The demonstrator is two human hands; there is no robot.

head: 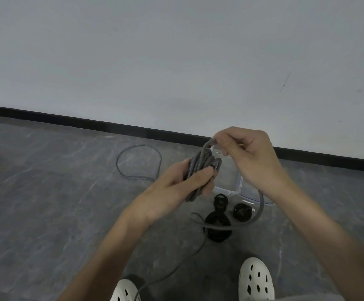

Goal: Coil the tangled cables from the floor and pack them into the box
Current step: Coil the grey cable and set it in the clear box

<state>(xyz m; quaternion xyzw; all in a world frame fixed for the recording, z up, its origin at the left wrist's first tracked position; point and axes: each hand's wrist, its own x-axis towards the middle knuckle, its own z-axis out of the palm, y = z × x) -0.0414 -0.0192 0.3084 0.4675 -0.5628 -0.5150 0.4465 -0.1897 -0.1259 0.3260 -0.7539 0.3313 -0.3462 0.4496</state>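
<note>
My left hand (183, 185) grips a coil of grey braided cable (200, 168), thumb pressed across the loops. My right hand (248, 153) pinches a strand of the same cable just above the coil. The cable's loose tail (257, 216) hangs under my right wrist and runs down across the floor between my feet. A clear plastic box (231, 187) sits on the floor behind my hands, mostly hidden by them. Three black coiled cables (218, 227) lie on the floor in front of the box.
Another thin grey cable (137, 161) lies in a loose loop on the floor to the left. A white wall with a black skirting board (89, 122) runs behind. My two white perforated shoes (256, 279) are at the bottom edge.
</note>
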